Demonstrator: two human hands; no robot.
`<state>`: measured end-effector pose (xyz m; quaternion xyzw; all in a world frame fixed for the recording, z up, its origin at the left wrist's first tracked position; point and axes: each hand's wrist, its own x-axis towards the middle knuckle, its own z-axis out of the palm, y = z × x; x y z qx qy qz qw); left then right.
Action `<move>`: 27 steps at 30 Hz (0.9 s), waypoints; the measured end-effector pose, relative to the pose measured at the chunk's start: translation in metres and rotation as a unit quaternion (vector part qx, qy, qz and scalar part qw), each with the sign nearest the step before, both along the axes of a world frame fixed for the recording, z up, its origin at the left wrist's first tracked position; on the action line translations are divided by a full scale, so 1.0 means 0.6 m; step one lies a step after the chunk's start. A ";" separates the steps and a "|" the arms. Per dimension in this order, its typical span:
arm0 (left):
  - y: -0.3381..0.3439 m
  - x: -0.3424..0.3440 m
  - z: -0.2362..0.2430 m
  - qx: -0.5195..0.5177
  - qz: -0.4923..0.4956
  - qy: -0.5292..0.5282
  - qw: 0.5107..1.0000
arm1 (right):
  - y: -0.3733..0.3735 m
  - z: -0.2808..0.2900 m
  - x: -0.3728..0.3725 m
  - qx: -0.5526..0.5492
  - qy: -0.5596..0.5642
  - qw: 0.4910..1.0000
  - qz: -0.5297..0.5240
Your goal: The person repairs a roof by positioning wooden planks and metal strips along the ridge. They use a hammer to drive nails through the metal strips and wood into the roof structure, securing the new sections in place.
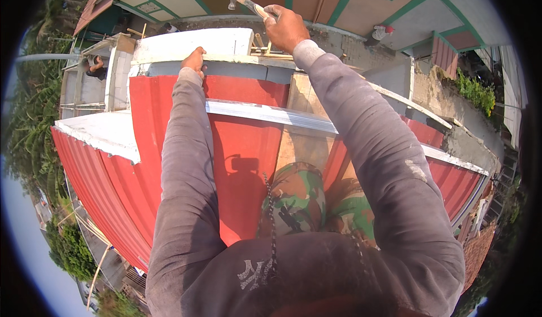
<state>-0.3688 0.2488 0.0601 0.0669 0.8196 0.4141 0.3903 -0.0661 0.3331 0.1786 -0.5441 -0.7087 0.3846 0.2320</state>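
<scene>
My right hand [287, 30] is closed round the pale wooden handle of a claw hammer [246, 1], raised over the far edge of the roof with its metal head pointing up and left. Against a pale strip [234, 59] along that edge, my left hand [193, 63] is bent closed; what its fingers hold, if anything, is too small to make out. Red ribbed roof sheets [243, 91] lie under my arms. Across them runs a silvery metal profile [271, 113], partly hidden by my right forearm.
A white block-like ledge [195, 43] stands beyond the strip. A brown board [305, 99] lies between red sheets near my knees. Far below are a paved yard [344, 44] and a person in a red head covering [382, 31]; another person [96, 67] is at the left.
</scene>
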 end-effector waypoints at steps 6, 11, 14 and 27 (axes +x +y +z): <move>0.013 -0.003 -0.008 0.011 -0.019 0.002 1.000 | 0.009 -0.053 0.009 -0.041 -0.092 0.995 0.020; 0.013 0.021 0.000 -0.025 -0.004 -0.030 0.999 | 0.028 -0.057 0.034 -0.043 -0.097 0.990 0.091; 0.000 -0.018 -0.007 -0.013 -0.008 -0.010 1.000 | 0.014 -0.021 0.015 -0.014 -0.029 0.999 0.032; 0.006 -0.005 -0.006 0.007 -0.029 -0.008 1.000 | -0.016 -0.037 0.045 -0.043 -0.094 0.993 0.055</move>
